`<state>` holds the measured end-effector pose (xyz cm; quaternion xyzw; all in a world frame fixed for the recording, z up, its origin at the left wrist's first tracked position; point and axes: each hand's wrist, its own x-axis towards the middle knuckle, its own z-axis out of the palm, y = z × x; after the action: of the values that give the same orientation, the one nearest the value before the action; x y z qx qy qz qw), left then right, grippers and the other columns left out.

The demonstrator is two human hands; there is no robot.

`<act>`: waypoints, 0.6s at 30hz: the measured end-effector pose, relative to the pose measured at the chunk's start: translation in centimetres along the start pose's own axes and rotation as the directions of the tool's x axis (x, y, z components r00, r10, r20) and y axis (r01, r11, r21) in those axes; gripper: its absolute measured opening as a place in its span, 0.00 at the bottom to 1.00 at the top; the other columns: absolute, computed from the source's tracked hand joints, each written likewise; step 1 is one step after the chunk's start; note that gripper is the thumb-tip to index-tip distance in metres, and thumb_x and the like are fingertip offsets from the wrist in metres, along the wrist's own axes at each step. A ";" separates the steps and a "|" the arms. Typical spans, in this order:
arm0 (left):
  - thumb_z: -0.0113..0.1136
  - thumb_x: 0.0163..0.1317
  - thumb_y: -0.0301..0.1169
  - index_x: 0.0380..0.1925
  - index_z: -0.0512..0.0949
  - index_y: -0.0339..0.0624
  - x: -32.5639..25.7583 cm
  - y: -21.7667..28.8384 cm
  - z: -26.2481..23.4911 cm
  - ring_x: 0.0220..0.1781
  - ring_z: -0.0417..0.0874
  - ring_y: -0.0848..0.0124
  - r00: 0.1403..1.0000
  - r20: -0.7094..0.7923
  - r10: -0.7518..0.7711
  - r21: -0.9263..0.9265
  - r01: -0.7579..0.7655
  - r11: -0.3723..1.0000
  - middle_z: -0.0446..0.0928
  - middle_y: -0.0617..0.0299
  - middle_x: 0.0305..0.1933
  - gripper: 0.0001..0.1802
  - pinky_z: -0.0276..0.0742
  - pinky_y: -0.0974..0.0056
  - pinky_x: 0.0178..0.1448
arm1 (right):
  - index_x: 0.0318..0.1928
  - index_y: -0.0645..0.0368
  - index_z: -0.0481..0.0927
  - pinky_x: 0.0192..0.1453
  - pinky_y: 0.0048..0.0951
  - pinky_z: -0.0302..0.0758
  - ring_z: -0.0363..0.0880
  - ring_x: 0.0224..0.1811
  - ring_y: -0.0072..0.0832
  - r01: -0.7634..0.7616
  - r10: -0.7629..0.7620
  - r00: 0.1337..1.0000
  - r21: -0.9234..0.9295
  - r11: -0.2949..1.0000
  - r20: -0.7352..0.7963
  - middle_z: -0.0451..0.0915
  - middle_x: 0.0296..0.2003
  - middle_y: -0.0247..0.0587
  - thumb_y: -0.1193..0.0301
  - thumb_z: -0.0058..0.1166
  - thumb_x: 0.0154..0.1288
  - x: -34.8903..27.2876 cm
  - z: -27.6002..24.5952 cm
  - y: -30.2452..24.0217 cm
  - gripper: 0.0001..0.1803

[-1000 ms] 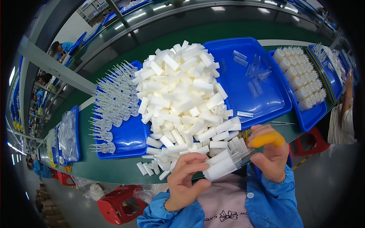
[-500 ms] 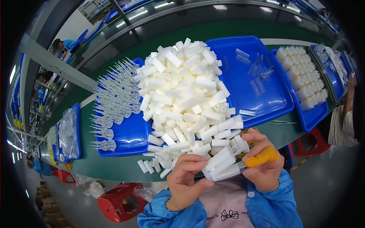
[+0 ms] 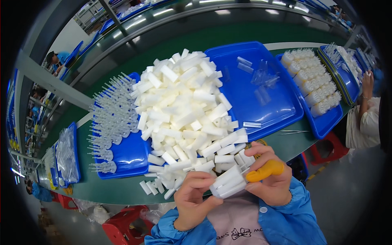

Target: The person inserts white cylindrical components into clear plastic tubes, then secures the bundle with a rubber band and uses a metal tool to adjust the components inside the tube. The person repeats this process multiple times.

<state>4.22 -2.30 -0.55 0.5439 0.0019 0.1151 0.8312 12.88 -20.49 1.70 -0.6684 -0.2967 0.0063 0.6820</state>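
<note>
My left hand (image 3: 193, 201) is closed around the clear plastic base end of a pronged holder (image 3: 228, 183) carrying white foam pieces side by side. At the other end, my right hand (image 3: 272, 174) pinches at the holder's thin prong tips; a yellow finger cot (image 3: 266, 170) covers one of its fingers. The fingers partly hide the tips. Just beyond my hands rises a big heap of white foam pieces (image 3: 183, 104). Clear pronged holders (image 3: 114, 114) stand in rows in a blue tray (image 3: 128, 160) left of the heap.
Clear plastic tubes (image 3: 263, 75) lie in a blue tray (image 3: 277, 112) right of the heap. Another blue tray (image 3: 324, 127) bears rows of foam-filled holders (image 3: 312, 79). Tweezers (image 3: 293, 131) lie near the table edge. A co-worker's arm (image 3: 366, 87) shows at far right. Red stools (image 3: 124, 224) stand below.
The table scene has shifted left in the picture. Both hands keep their grip on the pronged holder. Its foam pieces now sit closer together, and less bare prong shows by my right fingers.
</note>
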 end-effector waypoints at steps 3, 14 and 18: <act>0.70 0.45 0.18 0.43 0.73 0.32 0.0 0.2 0.2 0.52 0.73 0.66 1.000 -0.013 0.003 0.000 -0.003 1.000 0.68 0.52 0.51 0.23 0.72 0.61 0.58 | 0.32 0.59 0.81 0.63 0.46 0.58 0.71 0.55 0.40 -0.002 0.002 1.000 0.024 1.000 0.014 0.78 0.34 0.35 0.78 0.66 0.43 0.2 0.0 0.2 0.12; 0.69 0.47 0.20 0.44 0.72 0.29 0.8 0.3 -0.9 0.51 0.75 0.66 0.996 -0.080 0.041 -0.018 -0.043 0.999 0.68 0.51 0.51 0.23 0.73 0.62 0.57 | 0.40 0.58 0.81 0.48 0.33 0.69 0.75 0.44 0.33 -0.078 0.151 0.984 -0.525 0.847 0.097 0.79 0.39 0.40 0.74 0.60 0.50 6.3 -5.7 3.2 0.13; 0.68 0.48 0.19 0.44 0.72 0.29 1.0 0.4 -0.7 0.51 0.75 0.66 0.995 -0.093 0.026 -0.049 -0.031 0.998 0.68 0.51 0.50 0.23 0.73 0.62 0.56 | 0.39 0.56 0.80 0.41 0.34 0.67 0.72 0.37 0.35 0.156 0.136 0.952 -0.818 0.554 0.274 0.76 0.38 0.39 0.72 0.62 0.49 7.3 -6.3 7.1 0.14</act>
<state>5.07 -1.31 -0.31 0.5170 0.0299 0.1521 0.8419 24.25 -22.46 -1.42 -0.8994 -0.3699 -0.0349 0.2301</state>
